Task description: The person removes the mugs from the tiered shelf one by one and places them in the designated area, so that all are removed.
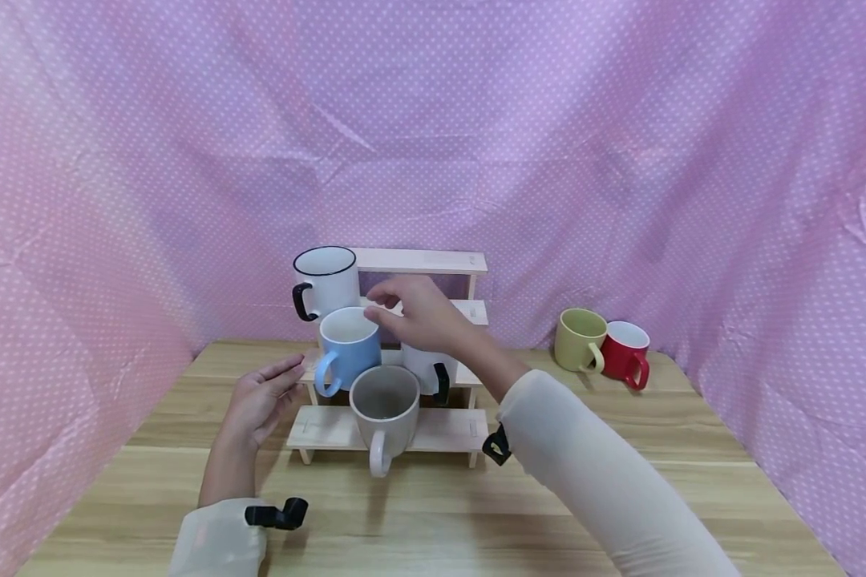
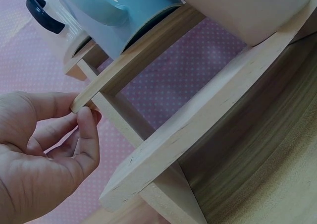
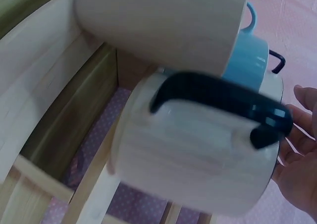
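Note:
A tiered wooden rack (image 1: 317,429) bears several mugs. My left hand (image 1: 260,401) is at its left side; in the left wrist view, the hand (image 2: 47,149) pinches the end of a middle board (image 2: 143,50). My right hand (image 1: 422,316) is over the rack, fingers loosely bent near the rim of the light blue mug (image 1: 354,357). Beneath it, partly hidden, is a white mug with a black handle (image 1: 422,369). In the right wrist view the fingers (image 3: 297,135) lie by this mug's rim (image 3: 198,154); contact is unclear.
On the rack, a white mug with a black rim (image 1: 328,280) stands upper left and a greyish-beige mug (image 1: 386,409) on the lowest board. A yellow-green mug (image 1: 577,340) and a red mug (image 1: 624,357) stand at the table's back right. Pink dotted cloth (image 1: 433,160) hangs behind.

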The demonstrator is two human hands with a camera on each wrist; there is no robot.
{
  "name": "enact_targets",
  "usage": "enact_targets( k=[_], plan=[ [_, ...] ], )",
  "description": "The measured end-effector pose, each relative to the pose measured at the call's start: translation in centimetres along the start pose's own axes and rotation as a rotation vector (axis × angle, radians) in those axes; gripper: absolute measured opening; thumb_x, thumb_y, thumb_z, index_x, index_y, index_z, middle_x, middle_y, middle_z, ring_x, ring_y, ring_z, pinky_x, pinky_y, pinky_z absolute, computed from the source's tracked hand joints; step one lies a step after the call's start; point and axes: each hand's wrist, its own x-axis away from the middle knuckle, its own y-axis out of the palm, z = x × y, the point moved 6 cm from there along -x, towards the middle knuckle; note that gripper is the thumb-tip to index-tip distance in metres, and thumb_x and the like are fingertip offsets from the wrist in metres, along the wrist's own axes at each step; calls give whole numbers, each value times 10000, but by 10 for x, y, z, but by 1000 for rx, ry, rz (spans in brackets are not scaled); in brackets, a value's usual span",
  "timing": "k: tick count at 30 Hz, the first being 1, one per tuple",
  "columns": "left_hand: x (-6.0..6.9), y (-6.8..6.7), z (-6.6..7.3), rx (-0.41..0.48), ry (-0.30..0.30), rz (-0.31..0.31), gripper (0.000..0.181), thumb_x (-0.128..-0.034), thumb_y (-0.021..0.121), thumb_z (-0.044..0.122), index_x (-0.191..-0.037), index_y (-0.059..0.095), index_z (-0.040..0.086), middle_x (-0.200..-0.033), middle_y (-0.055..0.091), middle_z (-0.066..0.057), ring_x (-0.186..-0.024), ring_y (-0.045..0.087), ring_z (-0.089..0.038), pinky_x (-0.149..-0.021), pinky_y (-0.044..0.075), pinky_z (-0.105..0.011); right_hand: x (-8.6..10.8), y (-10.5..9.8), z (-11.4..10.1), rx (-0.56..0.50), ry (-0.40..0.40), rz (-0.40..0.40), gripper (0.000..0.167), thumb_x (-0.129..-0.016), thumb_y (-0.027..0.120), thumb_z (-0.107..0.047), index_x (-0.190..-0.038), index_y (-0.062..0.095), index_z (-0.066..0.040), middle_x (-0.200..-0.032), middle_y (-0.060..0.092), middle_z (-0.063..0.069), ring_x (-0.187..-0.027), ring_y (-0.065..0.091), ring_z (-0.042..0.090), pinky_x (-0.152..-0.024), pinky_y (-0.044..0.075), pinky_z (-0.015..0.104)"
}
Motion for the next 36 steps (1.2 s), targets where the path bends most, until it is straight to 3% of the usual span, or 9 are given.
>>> enact_targets(
  k=[14, 22, 28, 36],
  plan=[
    [3, -1, -2, 13, -14, -2, 270, -985, 705, 105, -1252, 714, 66, -1088, 713, 88, -878, 640, -66, -815, 579, -178, -30, 26, -18, -92, 44, -61, 414, -1018, 675, -249, -1366, 631, -28, -1282, 694, 85, -1143, 647, 160, -1016, 531, 301],
    [3, -1, -2, 25, -7, -11, 283, -982, 707, 103, -1261, 706, 51, -1096, 714, 86, -878, 637, -63, -812, 578, -176, -41, 35, -24, -303, 126, -42, 397, -1009, 686, -242, -1341, 653, -27, -1261, 708, 92, -1105, 680, 141, -910, 542, 181],
    [3, 0, -1, 30, -6, -14, 244, -981, 707, 98, -1223, 732, 72, -1074, 714, 77, -870, 638, -63, -808, 581, -177, -45, 44, -25, -467, 186, -47, 386, -1003, 696, -210, -1326, 656, -2, -1267, 705, 110, -1052, 694, 123, -787, 589, 184],
    [5, 1, -1, 28, 3, -23, 276, -988, 698, 99, -1260, 709, 54, -1094, 706, 81, -898, 634, -62, -821, 578, -175, -52, 59, -24, -610, 238, -91, 401, -990, 708, -158, -1337, 637, 30, -1265, 707, 136, -995, 726, 142, -803, 595, 209]
  ],
)
